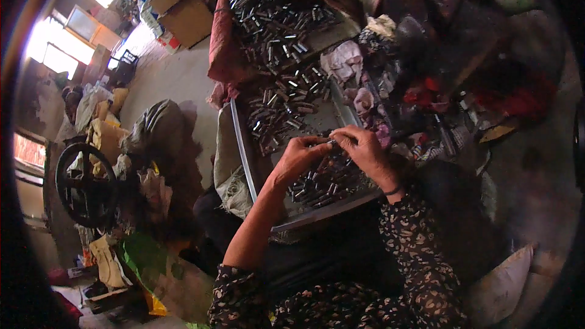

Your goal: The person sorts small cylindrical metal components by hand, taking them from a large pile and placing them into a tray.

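My left hand and my right hand meet over a shallow grey tray. Between their closed fingertips is a small shiny metal piece; the fingers hide most of it, so its exact shape does not show. Below the hands, a heap of small dark metal cylinders lies in the near end of the tray. More short metal cylinders, some shiny and some dark, are strewn across the tray's far part. Beyond them, a large pile of similar pieces spreads from a reddish sack.
Crumpled pale rags lie along the tray's right side, with red cloth farther right. A woven sack hangs by the left rim. At left are a black handwheel, a grey cloth-covered bundle and cardboard boxes.
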The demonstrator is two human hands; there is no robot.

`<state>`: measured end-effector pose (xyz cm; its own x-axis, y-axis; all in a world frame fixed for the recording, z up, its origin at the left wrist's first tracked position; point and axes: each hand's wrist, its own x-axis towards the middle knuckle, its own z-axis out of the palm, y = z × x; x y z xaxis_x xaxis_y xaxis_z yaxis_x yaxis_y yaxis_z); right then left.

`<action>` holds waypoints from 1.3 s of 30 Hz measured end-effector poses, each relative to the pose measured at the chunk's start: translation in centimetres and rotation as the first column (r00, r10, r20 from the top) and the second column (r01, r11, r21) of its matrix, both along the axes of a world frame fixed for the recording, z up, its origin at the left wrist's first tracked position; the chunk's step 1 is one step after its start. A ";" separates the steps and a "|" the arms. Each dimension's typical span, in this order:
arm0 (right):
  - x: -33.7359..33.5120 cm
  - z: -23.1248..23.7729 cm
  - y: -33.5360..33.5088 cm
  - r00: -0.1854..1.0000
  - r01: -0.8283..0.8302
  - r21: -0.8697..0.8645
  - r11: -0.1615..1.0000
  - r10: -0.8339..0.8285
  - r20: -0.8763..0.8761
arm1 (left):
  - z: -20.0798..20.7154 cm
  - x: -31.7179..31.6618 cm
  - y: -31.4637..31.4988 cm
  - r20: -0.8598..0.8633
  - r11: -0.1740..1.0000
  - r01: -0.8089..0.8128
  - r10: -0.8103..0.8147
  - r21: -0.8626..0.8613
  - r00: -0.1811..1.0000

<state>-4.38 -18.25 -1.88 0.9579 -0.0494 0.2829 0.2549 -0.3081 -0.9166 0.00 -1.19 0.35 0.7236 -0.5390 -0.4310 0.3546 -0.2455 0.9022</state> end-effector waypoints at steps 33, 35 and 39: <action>-4.8 17.9 -27.9 0.328 0.944 -0.144 0.297 -0.797 0.508 | 1.0 6.6 -12.4 0.019 0.989 -0.123 0.125 -0.078 0.992; -4.7 19.6 -28.1 0.375 0.924 -0.143 0.354 -0.778 0.505 | 0.5 7.2 -12.5 -0.059 0.977 -0.074 0.064 -0.198 0.996; -4.0 22.8 -28.6 0.463 0.880 -0.338 0.333 -0.762 0.453 | -0.1 7.6 -12.7 0.024 0.974 -0.127 0.134 -0.188 0.991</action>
<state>-8.41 -46.87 20.94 0.4297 -0.5892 0.6843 -0.2508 -0.8058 -0.5364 7.63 -13.93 0.23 0.8064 -0.5068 -0.3049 0.3389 -0.0265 0.9405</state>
